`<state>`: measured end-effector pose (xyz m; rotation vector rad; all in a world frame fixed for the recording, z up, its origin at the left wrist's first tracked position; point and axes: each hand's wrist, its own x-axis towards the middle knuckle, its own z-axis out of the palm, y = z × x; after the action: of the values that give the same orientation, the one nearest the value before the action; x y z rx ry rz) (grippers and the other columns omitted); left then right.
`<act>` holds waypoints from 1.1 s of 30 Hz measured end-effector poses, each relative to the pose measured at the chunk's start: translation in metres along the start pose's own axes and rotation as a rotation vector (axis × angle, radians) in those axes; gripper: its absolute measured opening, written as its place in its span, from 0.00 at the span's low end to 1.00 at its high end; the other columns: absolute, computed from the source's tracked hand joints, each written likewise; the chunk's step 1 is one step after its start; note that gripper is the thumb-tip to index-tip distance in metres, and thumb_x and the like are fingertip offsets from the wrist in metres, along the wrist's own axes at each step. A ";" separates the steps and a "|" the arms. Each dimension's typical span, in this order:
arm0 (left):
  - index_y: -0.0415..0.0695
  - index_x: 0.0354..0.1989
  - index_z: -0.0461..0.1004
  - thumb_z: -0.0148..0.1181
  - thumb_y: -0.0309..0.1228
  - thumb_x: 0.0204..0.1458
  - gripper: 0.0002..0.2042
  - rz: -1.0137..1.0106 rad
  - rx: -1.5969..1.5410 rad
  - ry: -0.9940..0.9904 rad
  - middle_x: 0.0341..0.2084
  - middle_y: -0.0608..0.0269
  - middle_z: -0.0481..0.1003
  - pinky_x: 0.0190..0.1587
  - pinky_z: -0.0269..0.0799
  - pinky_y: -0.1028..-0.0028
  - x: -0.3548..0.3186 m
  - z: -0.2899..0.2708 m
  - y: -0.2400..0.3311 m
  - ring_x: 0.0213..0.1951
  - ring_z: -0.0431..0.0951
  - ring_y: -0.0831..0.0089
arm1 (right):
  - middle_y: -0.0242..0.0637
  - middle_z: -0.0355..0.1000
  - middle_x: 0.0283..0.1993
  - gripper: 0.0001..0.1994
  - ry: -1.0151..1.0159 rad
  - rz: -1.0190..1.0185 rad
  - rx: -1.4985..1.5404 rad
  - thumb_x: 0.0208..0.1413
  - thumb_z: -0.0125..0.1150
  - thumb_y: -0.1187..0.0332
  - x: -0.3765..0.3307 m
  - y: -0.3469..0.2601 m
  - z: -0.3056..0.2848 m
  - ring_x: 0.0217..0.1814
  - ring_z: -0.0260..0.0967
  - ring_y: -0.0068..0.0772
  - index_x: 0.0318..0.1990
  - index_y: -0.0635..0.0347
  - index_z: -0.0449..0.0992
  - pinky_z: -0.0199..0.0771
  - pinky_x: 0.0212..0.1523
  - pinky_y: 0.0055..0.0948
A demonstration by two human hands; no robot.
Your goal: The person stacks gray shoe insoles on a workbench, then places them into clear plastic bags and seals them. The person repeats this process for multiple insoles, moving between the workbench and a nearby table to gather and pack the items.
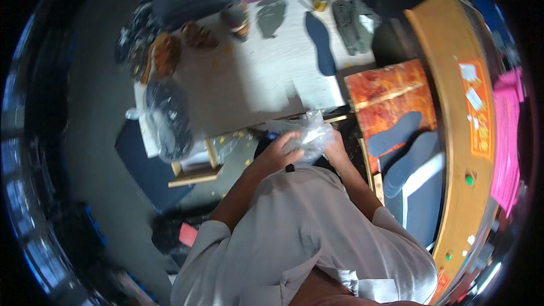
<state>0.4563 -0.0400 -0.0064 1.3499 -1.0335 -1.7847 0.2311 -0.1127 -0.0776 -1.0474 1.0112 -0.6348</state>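
Note:
A crumpled clear plastic bag (317, 137) is held close to my body, just off the near edge of the white table (243, 93). On its left side my left hand (281, 151) is closed on the plastic. Gripping the opposite side is my right hand (335, 146), its fingers partly hidden behind the bag. Whether anything is inside the bag, I cannot tell. Something small and blue shows beside it, too unclear to name. Beyond, a dark insole (321, 44) lies on the table.
Grey cut-out pieces (272, 17) and a can (321, 1) stand at the table's far side. Brown bundles (165, 54) and a plastic-wrapped dark item (170, 116) are left. Rightward are a red-orange board (391, 93), grey insoles (412, 161) and a wooden cabinet (459, 107).

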 end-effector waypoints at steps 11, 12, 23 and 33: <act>0.37 0.56 0.75 0.71 0.32 0.51 0.23 -0.190 -0.028 0.413 0.49 0.54 0.81 0.56 0.74 0.68 -0.052 0.040 -0.104 0.50 0.81 0.66 | 0.37 0.73 0.61 0.29 -0.743 0.175 -0.231 0.56 0.66 0.76 -0.014 0.013 0.020 0.61 0.69 0.27 0.67 0.60 0.69 0.68 0.62 0.28; 0.37 0.56 0.75 0.70 0.31 0.51 0.23 -0.215 -0.030 0.497 0.49 0.54 0.81 0.55 0.74 0.68 -0.058 0.047 -0.113 0.50 0.81 0.67 | 0.44 0.64 0.70 0.40 -0.811 0.195 -0.279 0.54 0.68 0.78 -0.012 0.007 0.011 0.69 0.63 0.32 0.75 0.54 0.59 0.66 0.66 0.30; 0.38 0.60 0.70 0.68 0.26 0.48 0.27 0.022 0.114 0.841 0.51 0.49 0.77 0.56 0.74 0.63 -0.092 0.099 -0.175 0.53 0.78 0.58 | 0.34 0.78 0.46 0.19 -0.867 0.711 -0.461 0.62 0.65 0.62 -0.045 0.042 0.051 0.40 0.77 0.30 0.57 0.60 0.76 0.84 0.37 0.33; 0.37 0.68 0.63 0.70 0.35 0.51 0.36 -0.161 0.065 0.951 0.57 0.41 0.71 0.55 0.74 0.64 -0.159 0.024 -0.224 0.54 0.77 0.57 | 0.39 0.77 0.52 0.22 -0.378 0.874 -0.121 0.62 0.64 0.63 0.007 0.140 0.102 0.49 0.77 0.32 0.62 0.54 0.70 0.82 0.44 0.37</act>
<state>0.4624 0.2064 -0.1297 2.0456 -0.4539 -0.9639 0.3220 -0.0223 -0.1940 -0.6852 1.0512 0.3304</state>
